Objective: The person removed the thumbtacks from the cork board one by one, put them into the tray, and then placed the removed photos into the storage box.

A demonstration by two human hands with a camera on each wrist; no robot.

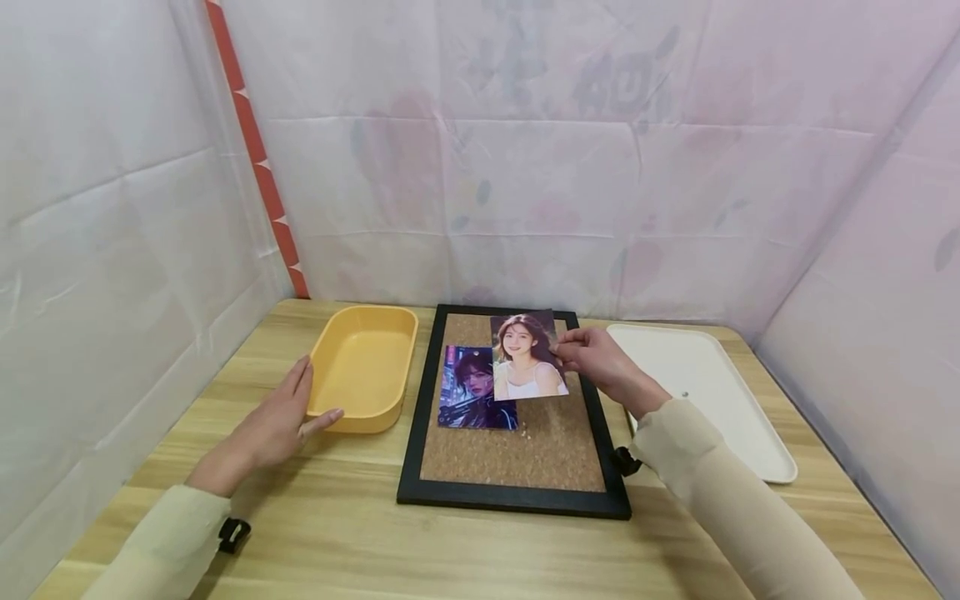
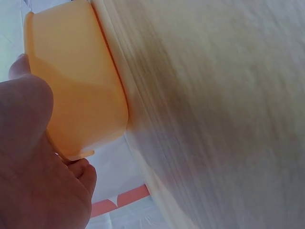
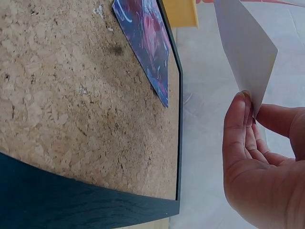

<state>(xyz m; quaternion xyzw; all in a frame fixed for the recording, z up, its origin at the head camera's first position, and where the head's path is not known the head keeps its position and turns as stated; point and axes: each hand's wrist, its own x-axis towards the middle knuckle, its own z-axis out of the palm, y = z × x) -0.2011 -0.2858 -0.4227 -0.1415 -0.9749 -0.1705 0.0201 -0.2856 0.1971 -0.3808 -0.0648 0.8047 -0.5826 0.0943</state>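
My right hand (image 1: 600, 362) pinches the right edge of a portrait photo (image 1: 525, 367) between thumb and fingers. The photo shows a long-haired person in a white top; its plain pale back (image 3: 248, 52) faces the right wrist camera. Held above the corkboard (image 1: 517, 462), it overlaps a purple-blue picture (image 1: 468, 412) in the head view. That picture lies on the cork, with a small pale dot near its top. At the near left corner of a yellow bin (image 1: 360, 358) rests my left hand (image 1: 273, 425), fingers along the side and thumb spread across the front.
A black frame (image 1: 517, 498) borders the corkboard. To its right lies a white tray (image 1: 712, 392) with a tiny round object (image 1: 684, 394) on it, partly behind my right forearm. Pale cloth walls (image 1: 525, 167) enclose the wooden table (image 1: 352, 533) at the back and sides.
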